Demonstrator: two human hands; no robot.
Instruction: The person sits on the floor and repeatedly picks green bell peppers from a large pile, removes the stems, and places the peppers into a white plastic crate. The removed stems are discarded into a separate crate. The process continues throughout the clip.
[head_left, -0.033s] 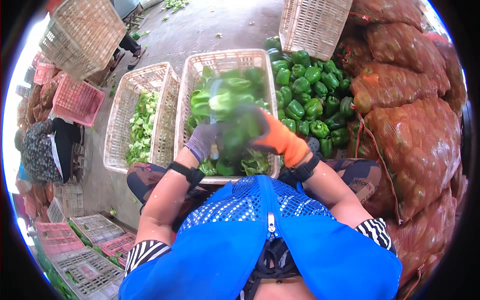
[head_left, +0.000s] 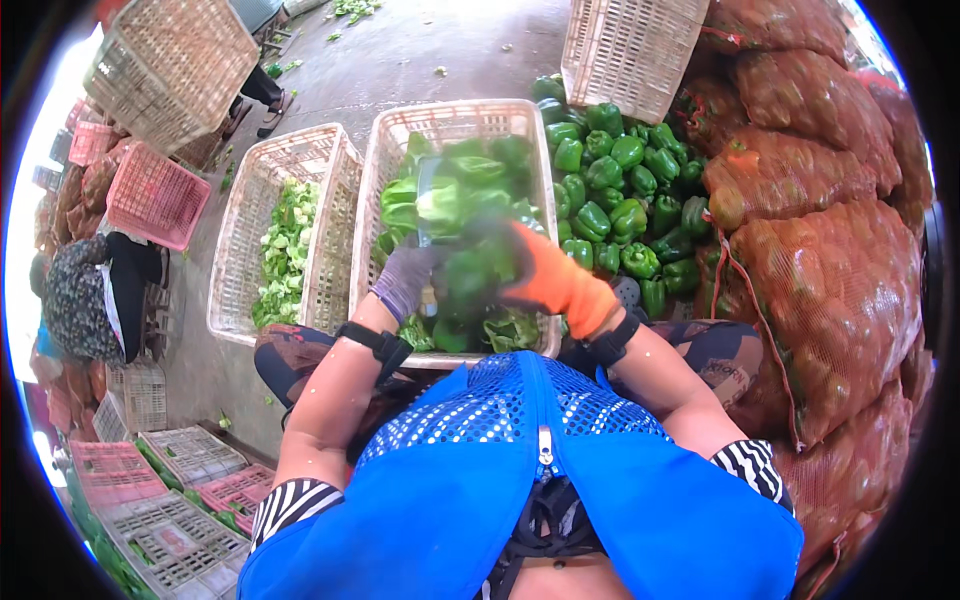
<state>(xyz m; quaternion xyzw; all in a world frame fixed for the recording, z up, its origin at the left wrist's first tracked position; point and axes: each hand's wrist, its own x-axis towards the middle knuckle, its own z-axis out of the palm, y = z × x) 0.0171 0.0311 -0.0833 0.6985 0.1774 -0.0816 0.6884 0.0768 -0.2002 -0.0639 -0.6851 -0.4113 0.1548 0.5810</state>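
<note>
My left hand [head_left: 403,276], in a purple-grey glove, is closed on a knife [head_left: 427,212] whose broad blade points away from me. My right hand [head_left: 563,280], in an orange glove with a dark palm, grips a leafy green vegetable [head_left: 472,275], smeared by motion. Both hands hover over the near half of a whitish plastic crate [head_left: 368,200] between my knees. Inside it lie several leafy greens [head_left: 478,170], with pale cut ends on some. Fingertips of both hands are blurred.
To the left stands another crate [head_left: 232,240] with pale leaf trimmings [head_left: 288,250]. Green bell peppers [head_left: 625,180] are heaped at the right, below a tilted crate [head_left: 630,50]. Red mesh sacks [head_left: 825,280] rise beside them. A person [head_left: 85,300] bends near a pink crate [head_left: 155,195].
</note>
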